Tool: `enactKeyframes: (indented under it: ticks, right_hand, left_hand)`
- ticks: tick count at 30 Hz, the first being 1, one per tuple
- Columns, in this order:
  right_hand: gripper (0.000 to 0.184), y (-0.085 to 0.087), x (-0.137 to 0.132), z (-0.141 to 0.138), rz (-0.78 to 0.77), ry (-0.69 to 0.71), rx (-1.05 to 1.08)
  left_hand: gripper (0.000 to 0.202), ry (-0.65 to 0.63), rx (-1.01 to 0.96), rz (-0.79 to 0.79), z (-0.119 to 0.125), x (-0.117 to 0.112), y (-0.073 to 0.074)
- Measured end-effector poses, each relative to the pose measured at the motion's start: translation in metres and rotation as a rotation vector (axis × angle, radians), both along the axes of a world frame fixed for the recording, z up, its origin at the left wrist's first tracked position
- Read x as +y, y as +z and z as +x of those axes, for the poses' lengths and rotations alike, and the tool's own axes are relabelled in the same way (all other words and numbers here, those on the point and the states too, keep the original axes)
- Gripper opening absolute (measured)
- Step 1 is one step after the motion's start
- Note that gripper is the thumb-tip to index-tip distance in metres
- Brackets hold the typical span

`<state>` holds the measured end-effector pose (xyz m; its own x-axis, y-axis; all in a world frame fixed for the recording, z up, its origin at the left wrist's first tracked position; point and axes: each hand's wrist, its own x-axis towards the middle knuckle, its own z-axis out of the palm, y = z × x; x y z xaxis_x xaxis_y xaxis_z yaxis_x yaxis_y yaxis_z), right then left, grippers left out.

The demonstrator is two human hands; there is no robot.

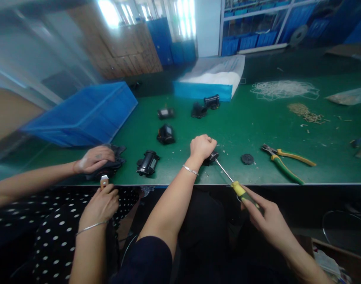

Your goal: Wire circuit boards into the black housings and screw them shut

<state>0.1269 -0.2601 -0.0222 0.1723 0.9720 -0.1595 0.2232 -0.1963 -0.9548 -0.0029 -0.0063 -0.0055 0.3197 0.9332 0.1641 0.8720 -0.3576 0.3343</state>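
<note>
My left hand (202,147) is closed over a black plastic part (211,158) on the green bench, covering most of it. In my right hand (264,215) is a screwdriver (241,190) with a yellow and dark green handle, held below the bench edge. Its metal shaft slants up and left, and the tip meets the black part by my left hand; the exact contact point is hidden. Right of the shaft lies a round black cap (247,159). Farther right, cutting pliers (282,159) with yellow and green handles rest with their jaws pointing left.
A co-worker's hands (100,205) at left hold a wooden-handled tool and a dark cloth. Several black cylindrical parts (148,163) lie between us. A blue crate (88,114), a lined blue box (204,90), white rings (283,90) and a screw pile (305,112) stand farther back.
</note>
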Motion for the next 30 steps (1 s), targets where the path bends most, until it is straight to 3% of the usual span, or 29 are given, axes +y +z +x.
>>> enactKeyframes:
  ticks: [2,4,7,10,12,15,16,18,19,21,26,28,30]
  right_hand:
    - [0.05,-0.005,-0.002,0.004,0.158,0.009,-0.492]
    - [0.049,-0.009,-0.003,0.012,0.266,0.006,-0.828]
    - [0.045,-0.006,-0.003,0.024,0.333,-0.005,-0.932]
    - [0.048,0.006,0.002,0.033,0.217,-0.111,-0.554]
    - [0.054,0.013,0.005,0.037,0.036,-0.167,-0.078]
    - [0.057,0.015,0.009,0.039,-0.264,-0.111,0.631]
    - [0.057,0.014,0.009,0.038,-0.342,-0.075,0.77]
    - [0.052,0.01,0.009,0.035,-0.418,-0.024,0.828]
    - [0.05,0.008,0.008,0.033,-0.404,-0.018,0.751]
    - [0.048,0.006,0.006,0.029,-0.271,-0.019,0.398]
    - [0.036,0.004,0.004,0.027,0.283,-0.089,-0.878]
    - [0.042,0.003,0.005,0.029,0.343,-0.113,-1.111]
    - [0.048,0.003,0.008,0.03,0.295,-0.112,-1.162]
  left_hand:
    - [0.034,0.001,0.004,-0.01,0.0,0.0,0.001]
    - [0.034,0.008,0.011,-0.034,0.001,0.0,0.002]
    - [0.034,0.032,0.014,-0.052,0.002,-0.001,0.003]
    - [0.033,0.041,0.008,-0.038,0.002,0.0,0.002]
    - [0.032,0.033,-0.001,-0.021,0.001,0.0,0.001]
    - [0.032,0.02,-0.014,-0.001,0.001,0.0,0.0]
    - [0.032,0.018,-0.015,-0.001,0.001,0.0,0.0]
    - [0.032,0.023,-0.01,-0.017,0.001,0.0,0.0]
    - [0.033,0.028,-0.005,-0.027,0.001,0.0,0.0]
    - [0.033,0.037,0.002,-0.04,0.002,0.0,0.001]
    - [0.033,0.031,-0.014,-0.029,0.002,0.0,0.002]
    - [0.033,0.031,-0.018,-0.032,0.002,-0.001,0.002]
    - [0.033,0.031,-0.012,-0.041,0.001,-0.001,0.003]
